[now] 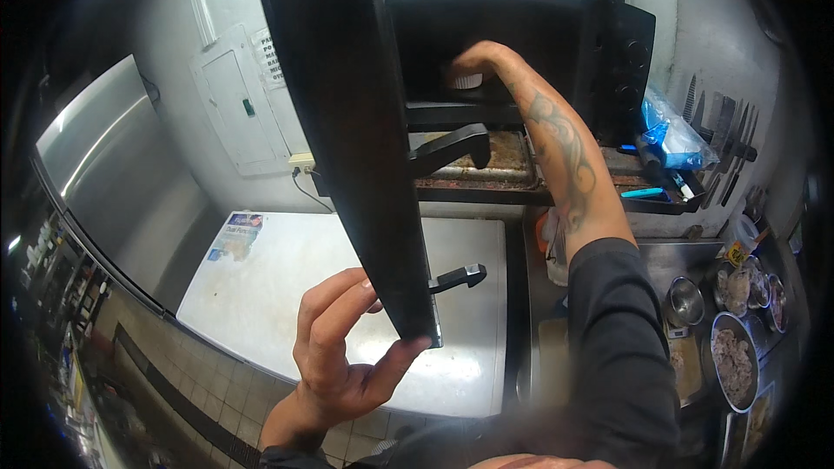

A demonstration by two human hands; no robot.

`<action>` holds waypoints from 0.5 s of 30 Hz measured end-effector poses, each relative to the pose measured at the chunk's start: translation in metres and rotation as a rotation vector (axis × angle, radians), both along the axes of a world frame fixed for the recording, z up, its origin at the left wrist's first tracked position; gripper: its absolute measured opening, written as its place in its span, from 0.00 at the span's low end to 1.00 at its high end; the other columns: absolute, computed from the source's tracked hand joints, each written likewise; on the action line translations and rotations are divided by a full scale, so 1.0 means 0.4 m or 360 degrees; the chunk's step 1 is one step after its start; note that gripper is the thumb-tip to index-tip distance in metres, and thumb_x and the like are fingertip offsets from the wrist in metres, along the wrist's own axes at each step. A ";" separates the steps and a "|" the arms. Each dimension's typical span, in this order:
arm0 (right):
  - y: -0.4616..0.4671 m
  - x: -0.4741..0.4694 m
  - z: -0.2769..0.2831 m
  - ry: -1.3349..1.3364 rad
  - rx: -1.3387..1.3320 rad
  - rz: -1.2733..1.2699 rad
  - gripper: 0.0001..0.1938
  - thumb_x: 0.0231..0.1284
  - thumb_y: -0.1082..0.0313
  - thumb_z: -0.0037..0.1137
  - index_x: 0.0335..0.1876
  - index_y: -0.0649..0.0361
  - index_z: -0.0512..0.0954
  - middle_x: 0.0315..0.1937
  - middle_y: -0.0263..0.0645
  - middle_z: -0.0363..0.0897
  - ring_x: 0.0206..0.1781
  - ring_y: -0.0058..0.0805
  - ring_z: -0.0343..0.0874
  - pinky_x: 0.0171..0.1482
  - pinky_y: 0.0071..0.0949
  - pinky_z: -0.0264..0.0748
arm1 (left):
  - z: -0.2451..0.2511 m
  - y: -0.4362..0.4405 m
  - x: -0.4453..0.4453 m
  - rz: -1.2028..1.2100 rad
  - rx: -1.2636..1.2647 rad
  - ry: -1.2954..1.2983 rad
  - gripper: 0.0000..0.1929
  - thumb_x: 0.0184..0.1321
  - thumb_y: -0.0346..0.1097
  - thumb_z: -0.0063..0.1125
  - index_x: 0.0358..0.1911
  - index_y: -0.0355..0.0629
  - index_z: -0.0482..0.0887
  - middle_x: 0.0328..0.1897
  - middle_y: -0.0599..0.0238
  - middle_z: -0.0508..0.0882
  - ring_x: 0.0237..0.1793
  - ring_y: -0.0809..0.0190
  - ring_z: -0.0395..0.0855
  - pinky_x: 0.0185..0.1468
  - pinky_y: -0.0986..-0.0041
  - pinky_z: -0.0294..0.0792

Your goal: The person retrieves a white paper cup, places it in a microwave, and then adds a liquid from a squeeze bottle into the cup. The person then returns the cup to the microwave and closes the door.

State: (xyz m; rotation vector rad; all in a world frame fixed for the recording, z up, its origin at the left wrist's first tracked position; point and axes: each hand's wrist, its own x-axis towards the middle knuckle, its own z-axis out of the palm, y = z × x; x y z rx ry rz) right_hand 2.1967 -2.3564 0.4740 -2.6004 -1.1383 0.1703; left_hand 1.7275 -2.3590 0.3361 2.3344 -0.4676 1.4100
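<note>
A black microwave oven [554, 19] stands before me with its door [345, 111] swung out toward me. The door's outer edge is pinched in my left hand [342, 345], thumb on the near edge and fingers along the side. Two black latch hooks, an upper one [456, 146] and a lower one [459, 278], stick out from the door. My right hand [479, 62], blurred, reaches to the microwave's dark opening. Beneath its fingers shows a small white ribbed cup [468, 82], which the hand appears to hold; the fingertips are hard to make out.
Below the microwave runs a shelf with a stained tray [508, 156] and markers [642, 193]. A white chest freezer [449, 365] stands underneath. Knives [723, 124] hang on the right wall above a steel counter with bowls, one holding ground meat [733, 365]. A steel cabinet [124, 163] stands left.
</note>
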 end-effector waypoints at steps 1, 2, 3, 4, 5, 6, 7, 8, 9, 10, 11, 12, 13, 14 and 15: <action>0.008 0.015 -0.008 0.0000 -0.0014 -0.0005 0.28 0.62 0.45 0.63 0.63 0.54 0.81 0.63 0.47 0.80 0.69 0.45 0.75 0.69 0.39 0.71 | 0.000 -0.004 0.005 -0.0023 -0.0016 -0.0003 0.36 0.52 0.31 0.77 0.63 0.36 0.70 0.58 0.46 0.76 0.55 0.54 0.81 0.43 0.74 0.83; 0.009 0.025 -0.016 -0.0116 0.0000 0.0078 0.28 0.64 0.45 0.61 0.64 0.54 0.80 0.63 0.46 0.80 0.68 0.44 0.76 0.69 0.39 0.71 | 0.002 -0.008 0.012 -0.0052 -0.0030 -0.0009 0.36 0.52 0.31 0.78 0.63 0.35 0.70 0.58 0.46 0.76 0.55 0.54 0.81 0.44 0.73 0.83; 0.008 0.028 -0.019 -0.0237 0.0010 0.0141 0.29 0.65 0.45 0.59 0.65 0.55 0.79 0.63 0.46 0.80 0.67 0.43 0.76 0.68 0.39 0.71 | 0.005 -0.013 0.019 -0.0067 -0.0014 -0.0006 0.36 0.52 0.31 0.78 0.63 0.35 0.70 0.58 0.46 0.76 0.55 0.53 0.81 0.44 0.73 0.83; -0.004 0.025 -0.019 -0.0363 0.0001 0.0160 0.29 0.67 0.45 0.57 0.66 0.55 0.78 0.63 0.45 0.80 0.66 0.42 0.77 0.68 0.39 0.70 | 0.007 -0.019 0.027 -0.0081 0.0000 -0.0004 0.37 0.51 0.31 0.79 0.63 0.35 0.70 0.58 0.46 0.76 0.56 0.53 0.81 0.45 0.73 0.82; -0.031 0.016 -0.017 -0.0269 0.0279 0.0247 0.32 0.62 0.39 0.60 0.61 0.58 0.81 0.59 0.48 0.82 0.64 0.43 0.78 0.66 0.39 0.72 | 0.011 -0.028 0.037 -0.0094 0.0015 0.0000 0.37 0.51 0.31 0.79 0.63 0.34 0.70 0.58 0.47 0.76 0.56 0.53 0.81 0.45 0.73 0.82; -0.071 -0.002 -0.015 -0.0178 0.0549 0.0286 0.36 0.56 0.33 0.62 0.57 0.60 0.83 0.56 0.50 0.84 0.62 0.45 0.80 0.63 0.40 0.73 | 0.012 -0.041 0.053 -0.0139 -0.0011 -0.0023 0.38 0.50 0.31 0.79 0.64 0.34 0.70 0.58 0.47 0.76 0.56 0.53 0.81 0.46 0.72 0.82; -0.108 -0.028 -0.004 -0.0150 0.0725 0.0277 0.37 0.56 0.33 0.63 0.56 0.63 0.83 0.55 0.53 0.83 0.61 0.46 0.80 0.63 0.40 0.74 | 0.012 -0.057 0.074 -0.0185 -0.0033 -0.0042 0.38 0.50 0.31 0.80 0.64 0.34 0.70 0.57 0.48 0.76 0.55 0.52 0.81 0.46 0.71 0.82; -0.153 -0.061 0.014 -0.0159 0.0820 0.0242 0.38 0.55 0.33 0.64 0.56 0.67 0.82 0.54 0.56 0.83 0.61 0.47 0.81 0.63 0.40 0.74 | 0.013 -0.074 0.097 -0.0242 -0.0060 -0.0049 0.39 0.49 0.31 0.81 0.64 0.34 0.70 0.57 0.48 0.77 0.55 0.52 0.81 0.47 0.71 0.81; -0.214 -0.096 0.029 -0.0224 0.0800 0.0153 0.40 0.55 0.33 0.64 0.55 0.70 0.81 0.53 0.59 0.83 0.60 0.48 0.81 0.63 0.40 0.74 | 0.015 -0.091 0.121 -0.0259 -0.0051 -0.0085 0.39 0.48 0.31 0.81 0.64 0.33 0.72 0.57 0.48 0.76 0.55 0.51 0.80 0.49 0.67 0.80; -0.282 -0.135 0.039 -0.0228 0.0963 0.0211 0.41 0.54 0.33 0.65 0.55 0.73 0.80 0.52 0.61 0.83 0.59 0.49 0.82 0.62 0.40 0.75 | 0.016 -0.111 0.148 -0.0248 -0.0044 -0.0086 0.38 0.48 0.32 0.81 0.63 0.33 0.73 0.57 0.48 0.76 0.55 0.49 0.80 0.51 0.65 0.79; -0.367 -0.176 0.036 -0.0276 0.1010 0.0257 0.39 0.59 0.37 0.63 0.59 0.72 0.78 0.55 0.61 0.82 0.60 0.49 0.82 0.63 0.39 0.75 | 0.017 -0.132 0.181 -0.0262 -0.0028 -0.0107 0.37 0.48 0.32 0.81 0.63 0.33 0.74 0.57 0.47 0.76 0.54 0.48 0.80 0.52 0.64 0.78; -0.461 -0.221 0.022 -0.0325 0.1055 0.0303 0.38 0.63 0.41 0.62 0.63 0.72 0.75 0.57 0.61 0.81 0.61 0.49 0.81 0.64 0.38 0.75 | 0.020 -0.150 0.221 -0.0238 0.0055 -0.0149 0.39 0.49 0.35 0.82 0.63 0.34 0.72 0.58 0.49 0.74 0.53 0.54 0.80 0.49 0.68 0.78; -0.532 -0.262 0.015 -0.0410 0.1103 0.0336 0.35 0.66 0.45 0.60 0.66 0.71 0.73 0.58 0.60 0.80 0.61 0.48 0.81 0.64 0.37 0.76 | 0.026 -0.169 0.266 -0.0230 0.0128 -0.0189 0.40 0.49 0.37 0.82 0.64 0.35 0.70 0.60 0.50 0.73 0.51 0.59 0.79 0.46 0.72 0.78; -0.598 -0.298 0.008 -0.0498 0.1150 0.0367 0.33 0.69 0.48 0.59 0.68 0.70 0.72 0.59 0.59 0.80 0.62 0.46 0.81 0.64 0.36 0.76 | 0.032 -0.192 0.312 -0.0253 0.0148 -0.0232 0.39 0.51 0.37 0.81 0.64 0.36 0.71 0.60 0.50 0.73 0.52 0.56 0.80 0.47 0.69 0.78; -0.653 -0.327 0.002 -0.0616 0.1166 0.0247 0.30 0.71 0.52 0.58 0.68 0.68 0.72 0.58 0.57 0.81 0.62 0.43 0.81 0.63 0.34 0.77 | 0.041 -0.215 0.362 -0.0197 0.0220 -0.0322 0.37 0.51 0.39 0.81 0.63 0.35 0.73 0.60 0.49 0.73 0.53 0.51 0.80 0.50 0.66 0.78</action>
